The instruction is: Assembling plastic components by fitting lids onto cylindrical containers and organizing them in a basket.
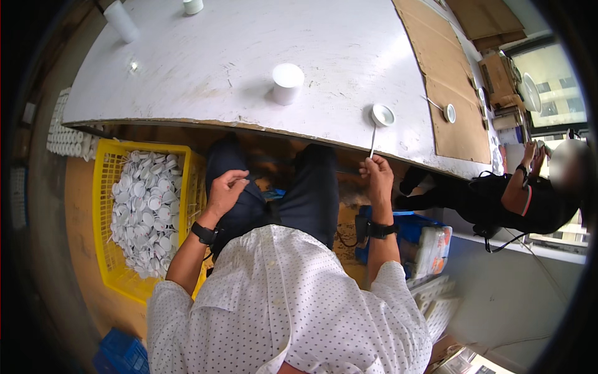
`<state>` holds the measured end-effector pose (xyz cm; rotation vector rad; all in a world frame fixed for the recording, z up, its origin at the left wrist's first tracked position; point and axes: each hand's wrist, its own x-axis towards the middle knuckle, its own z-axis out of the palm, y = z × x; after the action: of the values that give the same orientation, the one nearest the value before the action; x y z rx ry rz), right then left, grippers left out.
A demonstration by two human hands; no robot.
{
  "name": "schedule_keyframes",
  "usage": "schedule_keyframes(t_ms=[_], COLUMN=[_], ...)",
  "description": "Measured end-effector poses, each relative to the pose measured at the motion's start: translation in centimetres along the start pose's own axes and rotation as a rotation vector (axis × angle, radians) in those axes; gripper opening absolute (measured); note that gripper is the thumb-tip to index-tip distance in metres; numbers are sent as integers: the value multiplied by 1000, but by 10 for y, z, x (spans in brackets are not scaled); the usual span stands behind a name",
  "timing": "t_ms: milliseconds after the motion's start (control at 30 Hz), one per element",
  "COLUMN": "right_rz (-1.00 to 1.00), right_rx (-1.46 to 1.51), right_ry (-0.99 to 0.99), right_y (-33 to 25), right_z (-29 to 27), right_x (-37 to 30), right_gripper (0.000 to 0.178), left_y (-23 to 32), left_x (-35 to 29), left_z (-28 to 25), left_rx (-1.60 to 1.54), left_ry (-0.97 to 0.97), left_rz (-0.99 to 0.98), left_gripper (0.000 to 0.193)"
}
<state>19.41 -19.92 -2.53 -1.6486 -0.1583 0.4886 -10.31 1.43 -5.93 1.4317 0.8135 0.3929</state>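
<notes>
My right hand (377,173) is closed in a pinch on the thin stem of a white round cap (383,116). The cap's shallow cup faces up at the table's near edge, the stem pointing down to my fingers. Over my left thigh, my left hand (228,190) is open and holds nothing, its fingers loosely bent. A white lidded tub (288,85) stands upright on the white table (205,68), ahead of and between my hands. To the left of my left hand, a yellow crate (104,206) holds a heap of similar white caps with stems (146,215).
Cardboard (458,118) covers the table's right part, with another stemmed cap (450,113) on it. A white cylinder (121,22) and a small white container (193,6) stand at the far left. At the right, a person in black (529,199) is near the table. A blue crate (121,352) sits lower left.
</notes>
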Motion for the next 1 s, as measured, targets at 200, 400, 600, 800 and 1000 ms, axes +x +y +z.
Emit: schedule_keyframes(t_ms=[200,400,600,800,1000], right_rz=[307,326,253,-227,-150], right_rx=[126,17,-109,-363,-312], right_ry=[-369,-679,-936,-768,-353], right_y=[11,31,22,-32,-95], right_z=[30,61,80,94,166], right_x=[-50,-93,-104,-50,39], right_gripper=[10,8,9,17,33], left_y=[31,51,45,39,27], left_x=[15,42,43,28,16], left_z=[47,94,93,53,48], left_rx=[-244,-354,-366,-426,-403], left_ry=[-330,-366,-152,57,67], left_rz=[-21,-58,28,48,55], left_gripper=[48,76,70,60,59])
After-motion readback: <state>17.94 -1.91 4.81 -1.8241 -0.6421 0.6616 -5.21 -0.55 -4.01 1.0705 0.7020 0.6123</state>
